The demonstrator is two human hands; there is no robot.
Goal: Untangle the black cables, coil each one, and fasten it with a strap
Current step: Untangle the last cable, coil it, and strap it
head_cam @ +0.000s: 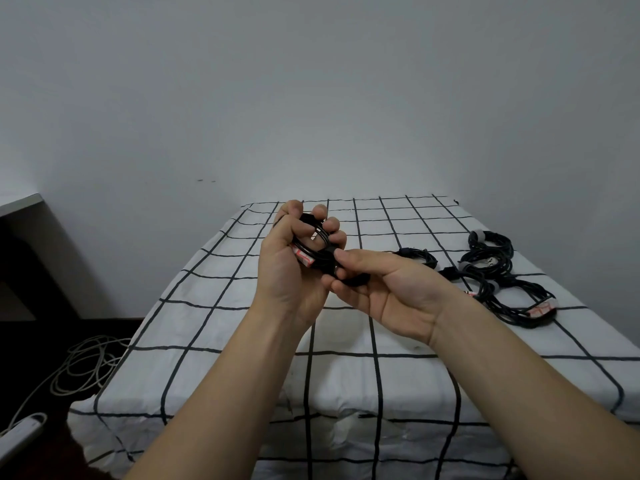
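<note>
Black cable (pixel 317 237), coiled, sits in the left hand (pixel 294 268), fingers curled round it, held up over the checked bed (pixel 242 323). Right hand (pixel 384 292) is at the coil's lower right, thumb and forefinger pinching its edge. Strap or cable end under the pads, can't tell. Fingers hide most of the coil; a red-white tag (pixel 303 259) peeks out. Strapped bundles (pixel 491 258) lie well off right.

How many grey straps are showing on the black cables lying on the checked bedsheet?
3, all on the black cable pile at right: far grey strap, middle grey strap, near grey strap. More may be hidden underneath.
</note>
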